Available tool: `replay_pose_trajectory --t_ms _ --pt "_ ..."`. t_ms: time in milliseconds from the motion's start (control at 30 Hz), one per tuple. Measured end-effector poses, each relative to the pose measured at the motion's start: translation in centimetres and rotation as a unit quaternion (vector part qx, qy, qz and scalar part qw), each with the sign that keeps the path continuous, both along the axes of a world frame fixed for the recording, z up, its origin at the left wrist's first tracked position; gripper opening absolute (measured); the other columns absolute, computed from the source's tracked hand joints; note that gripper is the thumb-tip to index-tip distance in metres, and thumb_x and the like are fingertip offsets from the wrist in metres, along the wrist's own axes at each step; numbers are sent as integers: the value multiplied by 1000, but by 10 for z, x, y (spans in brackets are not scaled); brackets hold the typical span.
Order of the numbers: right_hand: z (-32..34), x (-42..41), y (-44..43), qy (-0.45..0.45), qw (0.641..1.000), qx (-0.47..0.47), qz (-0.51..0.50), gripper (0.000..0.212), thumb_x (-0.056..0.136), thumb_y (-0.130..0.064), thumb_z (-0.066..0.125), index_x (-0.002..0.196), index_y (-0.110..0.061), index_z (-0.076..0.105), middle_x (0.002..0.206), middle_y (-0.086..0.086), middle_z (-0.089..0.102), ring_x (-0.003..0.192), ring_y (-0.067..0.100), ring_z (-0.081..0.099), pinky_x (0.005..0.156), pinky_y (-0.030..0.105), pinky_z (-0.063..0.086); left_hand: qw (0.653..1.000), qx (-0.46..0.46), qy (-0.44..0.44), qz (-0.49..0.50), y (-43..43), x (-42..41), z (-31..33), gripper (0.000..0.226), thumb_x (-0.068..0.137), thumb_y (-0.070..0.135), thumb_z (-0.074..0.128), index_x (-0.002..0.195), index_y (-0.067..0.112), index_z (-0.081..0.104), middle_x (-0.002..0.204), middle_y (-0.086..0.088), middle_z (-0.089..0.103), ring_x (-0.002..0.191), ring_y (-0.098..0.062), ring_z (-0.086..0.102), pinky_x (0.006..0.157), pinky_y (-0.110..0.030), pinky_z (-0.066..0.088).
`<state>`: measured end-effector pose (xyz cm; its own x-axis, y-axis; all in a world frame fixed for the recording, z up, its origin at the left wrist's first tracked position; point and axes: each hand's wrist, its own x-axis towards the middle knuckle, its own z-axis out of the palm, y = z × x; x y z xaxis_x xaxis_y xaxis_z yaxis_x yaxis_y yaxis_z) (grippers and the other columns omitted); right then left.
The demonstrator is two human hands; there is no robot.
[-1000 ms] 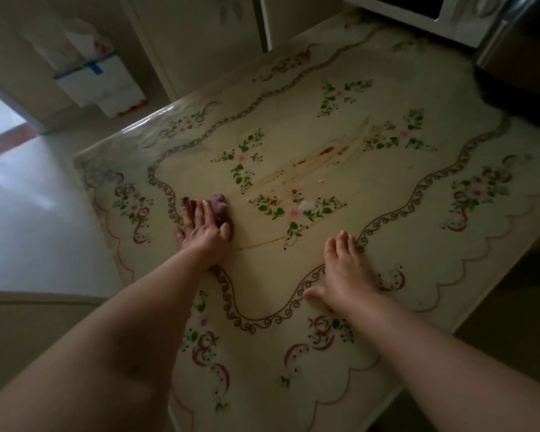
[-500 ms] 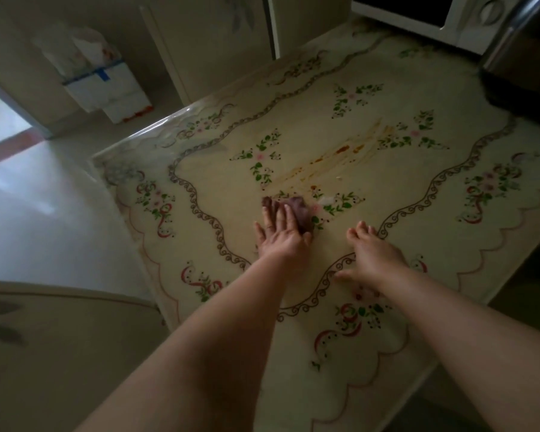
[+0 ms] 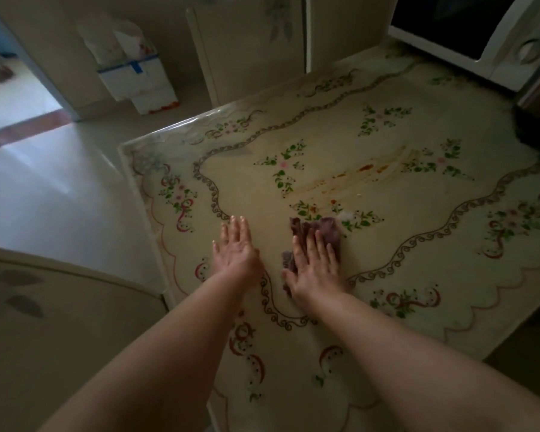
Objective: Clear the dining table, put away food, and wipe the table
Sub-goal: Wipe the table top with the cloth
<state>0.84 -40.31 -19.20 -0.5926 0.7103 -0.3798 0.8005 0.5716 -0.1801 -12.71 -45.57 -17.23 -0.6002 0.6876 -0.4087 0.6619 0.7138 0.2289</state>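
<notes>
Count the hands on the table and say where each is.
2. The left hand lies flat on the bare table; the right hand, just beside it, presses flat on the cloth.

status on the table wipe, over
Left hand flat on tablecloth, holding nothing. Right hand pressing purple cloth flat. Orange smears just beyond cloth, not yet wiped; path to them clear.

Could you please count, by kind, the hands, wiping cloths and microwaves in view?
Hands: 2, left hand flat on the tablecloth, right hand pressing the cloth
Purple cloth: 1
White microwave: 1
Total: 4
</notes>
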Motion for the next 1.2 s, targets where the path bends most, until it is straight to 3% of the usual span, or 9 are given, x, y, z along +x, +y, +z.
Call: replay_pose_trajectory --t_ms 133,300,433,633,933,1200 --pt "-2 -13 27 1 997 11 76 69 100 -48 17 147 -19 -25 142 2 -44 141 21 -31 108 34 -24 999 -38 13 8 26 -12 5 75 97 11 36 151 27 -14 158 1 -23 145 -24 -21 119 -49 -5" --pt "-4 -37 70 16 987 22 160 62 101 -45 16 149 -25 -19 154 -2 -32 143 18 -28 111 32 -21 994 -65 -19 90 57 -33 5 80 94 7 43 151 36 -5 159 4 -19 146 -26 -18 116 -58 -3" --pt "-9 -67 97 14 984 23 176 63 100 -46 15 149 -23 -18 155 1 -30 143 20 -28 111 33 -21 987 -82 -37 131 78 -28 3 80 96 15 43 150 36 -12 157 2 -27 145 -28 -23 113 -60 -7" --pt "-5 -83 118 22 993 21 111 64 100 -44 15 149 -17 -17 156 6 -27 144 22 -26 114 36 -19 980 -100 -45 164 85 -34 -7 78 98 19 41 148 39 -15 155 4 -31 143 -28 -26 113 -63 -5" --pt "-6 -17 135 16 998 62 -20 70 100 -44 16 149 -7 -17 155 18 -26 144 31 -24 114 40 -18 984 -94 -14 150 80 -33 -8 72 100 29 41 150 38 -11 158 2 -22 146 -28 -18 114 -59 -2" --pt "-2 53 121 -18 992 62 -107 73 99 -48 16 148 -4 -16 156 21 -21 145 32 -21 116 41 -15 989 -86 27 119 64 8 -2 70 101 32 37 152 19 -10 160 -6 -14 148 -24 -11 118 -46 -2"
